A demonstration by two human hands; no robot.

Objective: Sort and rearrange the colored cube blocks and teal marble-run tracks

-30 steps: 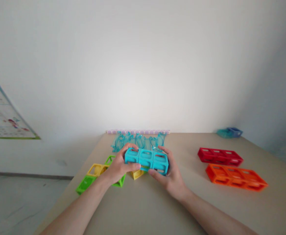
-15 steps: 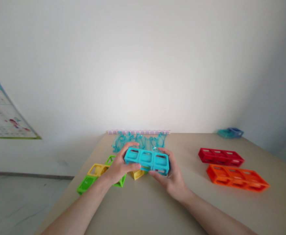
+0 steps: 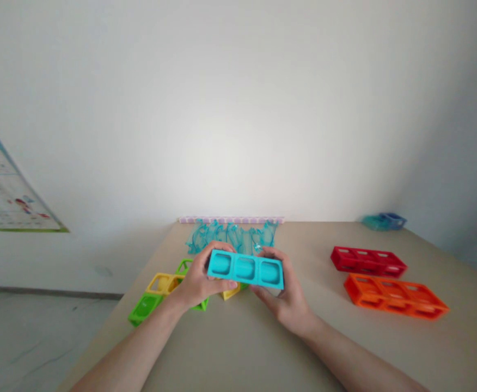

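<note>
In the lower centre of the frame, the turquoise three-window block bar (image 3: 245,268) has just turned its flat face to the camera, left hand (image 3: 195,280) and right hand (image 3: 291,302) each partly closed, holding opposite ends.

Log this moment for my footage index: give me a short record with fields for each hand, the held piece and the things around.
left hand: grip on the blue block row, left end
right hand: grip on its right end
held piece: three joined sections, raised above the table
right side: red block row, orange block row
behind: translucent blue pieces
</note>
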